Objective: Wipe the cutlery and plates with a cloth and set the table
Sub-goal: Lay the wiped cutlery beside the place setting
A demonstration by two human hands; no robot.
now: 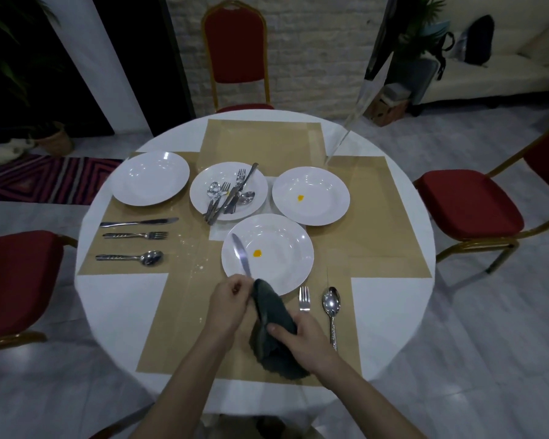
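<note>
Right hand (301,340) gripping grey cloth (274,318), left hand (229,304) holding knife (241,256)

The knife (241,255) handle is hidden inside the left hand (227,307).

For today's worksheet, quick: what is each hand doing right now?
Left hand: closed on the knife handle.
Right hand: closed on the dark cloth.
</note>
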